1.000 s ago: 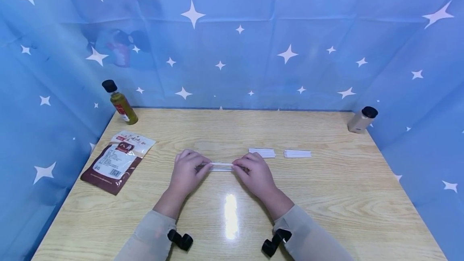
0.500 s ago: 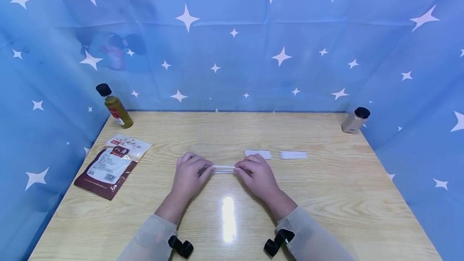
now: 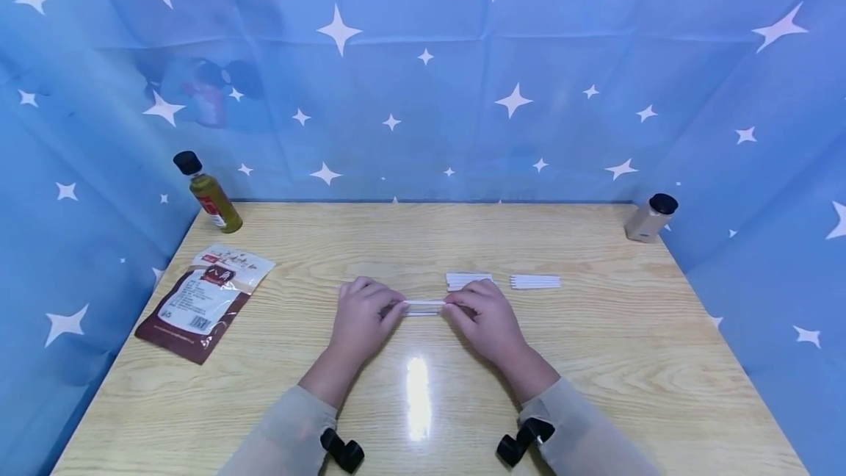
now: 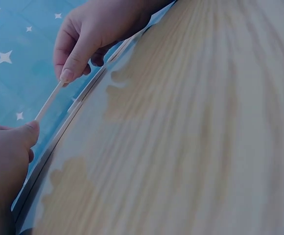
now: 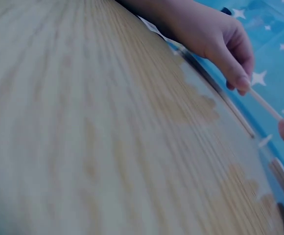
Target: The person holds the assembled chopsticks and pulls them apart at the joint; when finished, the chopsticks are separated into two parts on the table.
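Note:
A thin white stick stretches between my two hands above the table. My left hand pinches its left end between thumb and fingers. At the other end, my right hand pinches it the same way. In the left wrist view the stick runs from the left thumb up to the right hand. The right wrist view shows the stick too, with the left hand at its upper end. Just below it in the head view lies another pale strip, its ends hidden by the hands.
Behind my right hand lies a group of white sticks, partly covered by the fingers. A second group lies to its right. A brown-and-white packet and an oil bottle are at left; a black-capped jar stands back right.
Both hands, with the stick between them, have shifted a little to the right across the table. The right hand now overlaps the nearer stick group more. The grip looks the same.

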